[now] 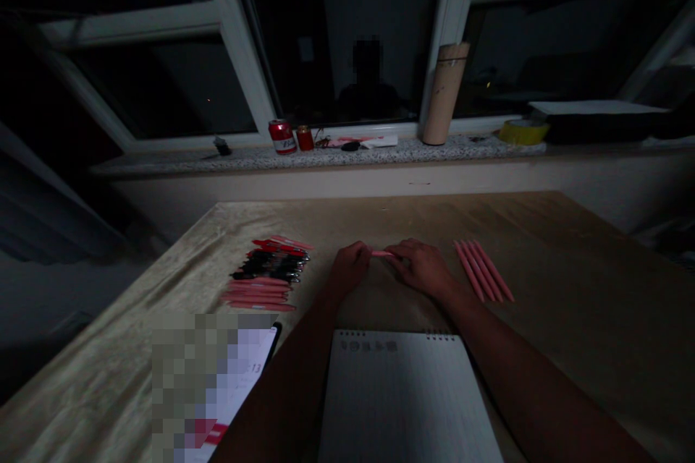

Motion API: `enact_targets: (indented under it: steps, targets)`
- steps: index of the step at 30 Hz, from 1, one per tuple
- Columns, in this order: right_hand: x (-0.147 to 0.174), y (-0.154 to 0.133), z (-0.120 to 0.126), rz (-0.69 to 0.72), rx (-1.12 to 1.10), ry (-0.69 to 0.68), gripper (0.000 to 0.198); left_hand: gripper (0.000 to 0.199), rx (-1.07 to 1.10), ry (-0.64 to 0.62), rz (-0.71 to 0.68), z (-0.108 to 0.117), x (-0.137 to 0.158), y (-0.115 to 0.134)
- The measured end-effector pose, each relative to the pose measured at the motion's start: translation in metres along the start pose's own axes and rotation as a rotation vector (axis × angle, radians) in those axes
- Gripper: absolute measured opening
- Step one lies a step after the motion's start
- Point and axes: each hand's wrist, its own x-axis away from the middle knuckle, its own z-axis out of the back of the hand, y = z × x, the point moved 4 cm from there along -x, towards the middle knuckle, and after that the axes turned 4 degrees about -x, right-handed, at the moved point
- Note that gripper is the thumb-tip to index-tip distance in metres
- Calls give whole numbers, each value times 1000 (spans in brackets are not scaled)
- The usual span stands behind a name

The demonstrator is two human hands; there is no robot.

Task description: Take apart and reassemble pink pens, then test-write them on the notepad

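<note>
A pink pen lies level between my two hands above the cloth, beyond the notebook. My left hand is closed on its left end. At the other end, my right hand pinches it with thumb and fingers. Several pink pens lie side by side, slanted, to the right of my right hand. Left of my left hand is a row of pens: pink ones nearest me, black ones in the middle, red and pink ones at the far end.
A spiral notebook lies between my forearms, with a lit phone to its left, partly blurred. The cloth-covered table ends before a windowsill. A red can, a tall tube and yellow tape stand there.
</note>
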Motion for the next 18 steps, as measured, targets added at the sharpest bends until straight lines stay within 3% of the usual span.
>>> enact_targets:
  steps: [10,18]
  targets:
    - [0,1,-1,6,-21,4,33,42,-71,9,-11,-1,-1,0]
    - [0,3,-1,6,-20,10,34,33,74,-1,25,1,1,0]
